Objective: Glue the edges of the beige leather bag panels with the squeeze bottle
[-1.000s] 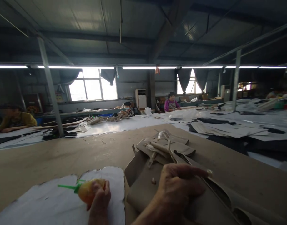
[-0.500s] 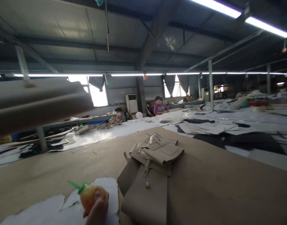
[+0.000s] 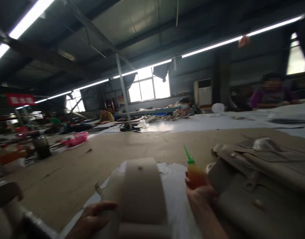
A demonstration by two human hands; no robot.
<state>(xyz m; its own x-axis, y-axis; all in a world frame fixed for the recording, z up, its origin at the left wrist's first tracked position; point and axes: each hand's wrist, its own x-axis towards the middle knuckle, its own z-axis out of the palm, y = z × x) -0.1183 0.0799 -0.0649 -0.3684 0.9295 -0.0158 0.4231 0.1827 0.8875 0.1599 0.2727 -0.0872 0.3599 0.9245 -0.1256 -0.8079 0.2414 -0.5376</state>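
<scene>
My right hand [image 3: 201, 192] is wrapped round a squeeze bottle [image 3: 195, 174] with amber liquid and a green nozzle. The bottle is nearly upright, its tip pointing up and slightly left. My left hand [image 3: 94, 217] is at the left edge of a beige leather-like bag panel [image 3: 142, 189], fingers closed against that edge; the thumb side is blurred. This panel is over white paper [image 3: 174, 186] with ragged edges. A small dark spot shows near the panel's far end. To the right of my right hand lies a pile of beige bag pieces [image 3: 244, 179].
Brown sheeting [image 3: 112, 146] covers the table. A pink basket [image 3: 74, 139] and a dark container [image 3: 41, 146] stand at the left. Behind are a metal post [image 3: 124, 93], a white roll [image 3: 218, 108] and several people at work. A blurred object [image 3: 8, 212] fills the lower left corner.
My view has swung left. The beige piece that was raised at the left is now low over the white paper, with my left hand in sight. The bottle has gone from tilted to nearly upright.
</scene>
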